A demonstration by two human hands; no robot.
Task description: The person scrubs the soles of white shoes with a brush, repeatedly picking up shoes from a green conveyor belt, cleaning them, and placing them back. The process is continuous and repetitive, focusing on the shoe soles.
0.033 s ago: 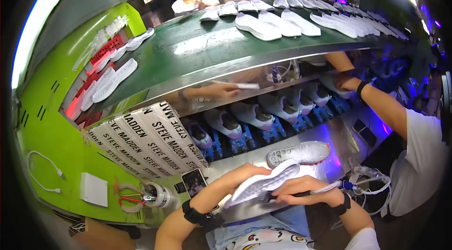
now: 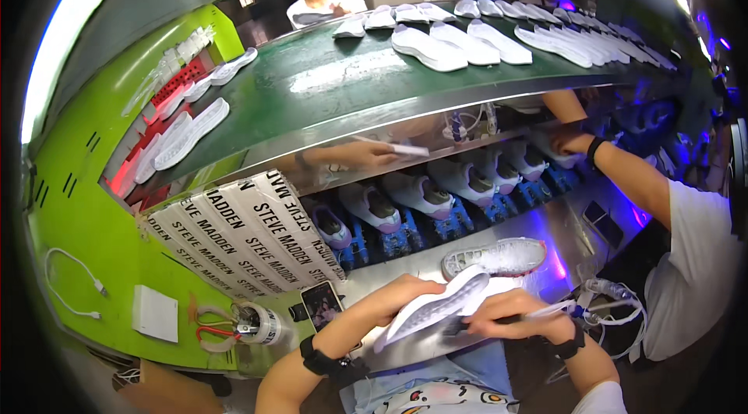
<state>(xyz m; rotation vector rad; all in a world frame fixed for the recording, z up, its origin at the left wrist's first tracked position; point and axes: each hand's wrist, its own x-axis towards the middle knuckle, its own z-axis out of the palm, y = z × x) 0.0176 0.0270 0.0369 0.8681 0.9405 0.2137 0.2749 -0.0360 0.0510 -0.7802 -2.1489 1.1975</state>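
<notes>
In front of me my left hand (image 2: 405,295) grips a white shoe sole (image 2: 435,311) by its upper edge, tilted with its hollowed, textured inner side toward me. My right hand (image 2: 506,311) is closed around a slim tool (image 2: 453,327) with a dark, brush-like end close to the sole's lower edge. Whether that end touches the sole, I cannot tell. A pale tube (image 2: 549,309) runs from this hand toward clear hoses on the right. Just beyond the sole, a whitish shoe with a red-edged toe (image 2: 502,256) lies on its side on the metal worktop (image 2: 425,264).
Several pale shoes (image 2: 421,192) stand on blue holders behind the worktop. Above them, a green belt (image 2: 343,106) carries white soles. A printed carton (image 2: 241,231), phone (image 2: 321,305) and tool pot (image 2: 265,326) sit left. At right, a co-worker's arm (image 2: 635,172) reaches toward the shoes.
The sole has tipped and shifted slightly left in my left hand. My right hand has drawn a little to the right, showing more of the tool's dark end.
</notes>
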